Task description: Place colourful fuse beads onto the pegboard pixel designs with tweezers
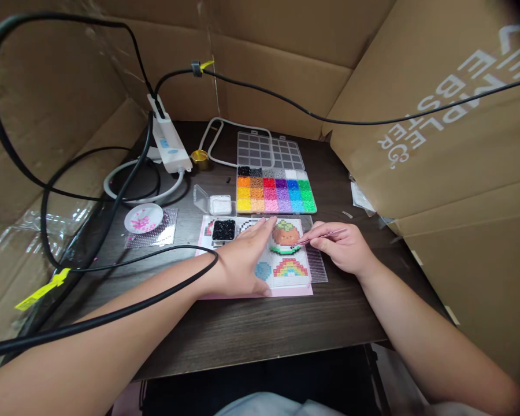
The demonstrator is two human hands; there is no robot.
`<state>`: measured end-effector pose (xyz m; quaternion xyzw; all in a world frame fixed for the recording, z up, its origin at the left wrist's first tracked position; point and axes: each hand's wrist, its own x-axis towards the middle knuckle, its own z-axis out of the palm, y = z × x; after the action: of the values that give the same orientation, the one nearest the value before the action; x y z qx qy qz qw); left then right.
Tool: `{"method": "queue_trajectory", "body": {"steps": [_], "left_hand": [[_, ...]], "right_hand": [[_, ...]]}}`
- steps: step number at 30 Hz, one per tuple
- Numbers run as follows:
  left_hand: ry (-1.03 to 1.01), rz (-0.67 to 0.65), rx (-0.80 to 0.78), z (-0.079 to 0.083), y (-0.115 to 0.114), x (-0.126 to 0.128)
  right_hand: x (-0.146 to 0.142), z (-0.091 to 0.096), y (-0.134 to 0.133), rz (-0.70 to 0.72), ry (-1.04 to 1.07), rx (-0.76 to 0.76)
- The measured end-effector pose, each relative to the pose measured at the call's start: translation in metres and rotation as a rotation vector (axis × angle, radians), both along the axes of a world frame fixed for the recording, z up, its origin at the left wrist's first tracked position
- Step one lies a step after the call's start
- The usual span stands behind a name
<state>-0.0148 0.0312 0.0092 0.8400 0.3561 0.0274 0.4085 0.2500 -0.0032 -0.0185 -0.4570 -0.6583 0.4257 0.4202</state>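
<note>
My left hand [242, 263] rests with fingers spread on a printed pattern sheet [301, 281], thumb apart from the others. My right hand [346, 247] pinches slim pinkish tweezers [327, 234]. Their tip is at the lower right edge of an orange, round bead figure [285, 235] with a green top and a green and black base. Whether the tip grips a bead is too small to tell. A clear pegboard [318, 267] shows right of the sheet. A small box of black beads [223, 230] stands on the sheet beyond my left wrist. My left hand hides part of the sheet.
An open compartment case [276, 193] of coloured beads stands behind the sheet. Left of it is a small lidded box of white beads [220, 204]. A white dish [143, 218] holds pink beads. Black cables [125, 315] cross over my left forearm. Cardboard walls [459, 173] enclose the desk.
</note>
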Motion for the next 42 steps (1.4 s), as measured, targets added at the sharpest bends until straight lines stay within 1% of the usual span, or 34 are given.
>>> {"method": "queue_trajectory", "body": {"steps": [4,9,14,16,19,23,26,29,32,36,38,42], "left_hand": [[0.001,0.002,-0.007,0.0,0.0,0.0],[-0.017,-0.004,0.0,0.0,-0.001,0.0],[0.0,-0.017,0.01,0.001,-0.003,-0.001],[-0.001,-0.032,0.011,0.001,-0.003,-0.001],[-0.009,-0.047,0.024,0.002,-0.003,-0.001],[-0.057,-0.056,0.046,0.003,-0.002,-0.001],[-0.129,-0.06,0.054,0.005,-0.003,-0.002],[-0.12,-0.04,0.058,0.006,-0.004,-0.002],[-0.039,-0.029,0.032,0.007,-0.005,-0.003],[0.012,-0.032,0.001,0.009,-0.006,-0.003],[0.0,-0.03,0.008,0.01,-0.006,-0.002],[-0.011,-0.027,0.022,0.009,-0.005,-0.002]], "right_hand": [[-0.001,0.001,0.0,-0.013,0.012,0.004],[0.001,-0.002,0.0,-0.089,-0.011,0.015],[-0.002,-0.006,0.003,-0.2,0.096,0.006],[-0.01,-0.001,0.005,-0.209,0.136,0.006],[-0.031,0.014,0.012,-0.168,0.178,0.004],[-0.073,0.039,0.027,-0.08,0.244,0.011],[-0.104,0.051,0.039,-0.052,0.221,-0.024],[-0.128,0.051,0.044,-0.056,0.109,0.003],[-0.14,0.045,0.044,-0.082,-0.013,0.056],[-0.145,0.039,0.041,-0.135,-0.042,0.105],[-0.144,0.04,0.04,-0.151,-0.025,0.099],[-0.141,0.044,0.04,-0.138,0.001,0.068]]}}
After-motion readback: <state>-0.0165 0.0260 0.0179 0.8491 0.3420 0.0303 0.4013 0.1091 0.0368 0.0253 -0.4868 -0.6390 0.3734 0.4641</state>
